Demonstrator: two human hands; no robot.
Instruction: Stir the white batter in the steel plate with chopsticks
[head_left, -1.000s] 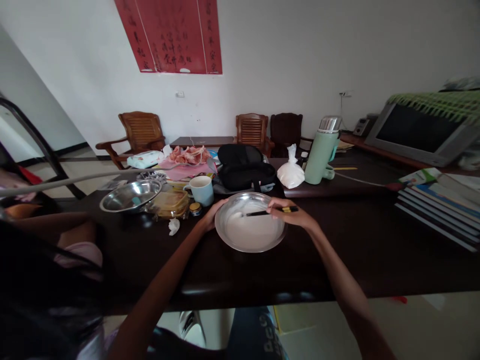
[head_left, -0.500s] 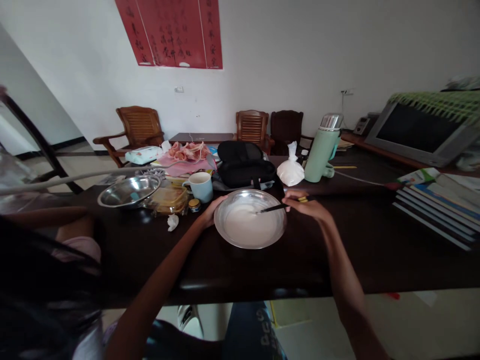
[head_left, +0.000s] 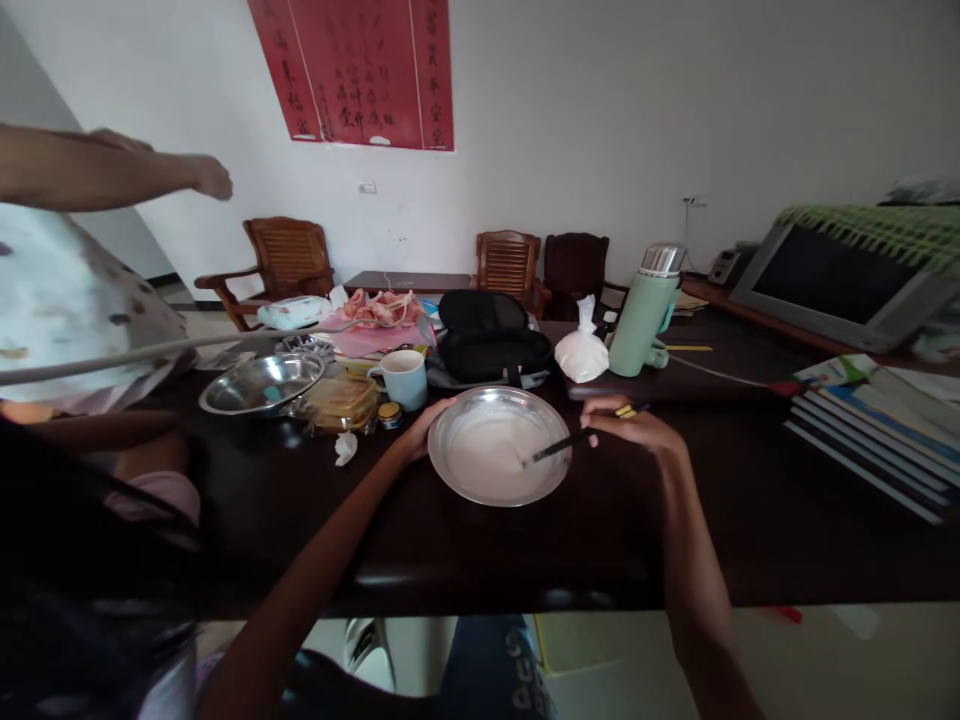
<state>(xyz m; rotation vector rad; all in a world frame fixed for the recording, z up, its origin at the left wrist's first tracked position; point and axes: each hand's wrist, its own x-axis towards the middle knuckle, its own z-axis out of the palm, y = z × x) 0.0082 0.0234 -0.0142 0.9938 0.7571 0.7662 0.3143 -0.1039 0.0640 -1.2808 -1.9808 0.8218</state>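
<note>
A shiny metal bowl [head_left: 498, 494] stands on the dark table in front of me, with a smooth, whitish liquid [head_left: 484, 452] inside. My left hand [head_left: 427, 428] grips the bowl's left rim. In my right hand [head_left: 634, 426] is a pair of black chopsticks [head_left: 561, 445] with yellow bands near the upper end. Their tips dip into the liquid right of the bowl's middle. Behind the bowl, a knotted plastic bag of white powder [head_left: 583, 356] sits beside a pale green thermos [head_left: 639, 318].
Left of the bowl are a light blue mug [head_left: 405, 378], a small jar [head_left: 389, 414], crumpled tissue [head_left: 346, 448], plastic food boxes [head_left: 341, 398] and another metal bowl [head_left: 217, 402]. A black bag [head_left: 491, 345] lies behind, stacked books [head_left: 870, 430] at right. Another person's arm [head_left: 112, 178] reaches in at upper left.
The chopstick tips have moved toward me and slightly right through the liquid, and my right hand has shifted right. Another person's arm and patterned clothing have come into view at left.
</note>
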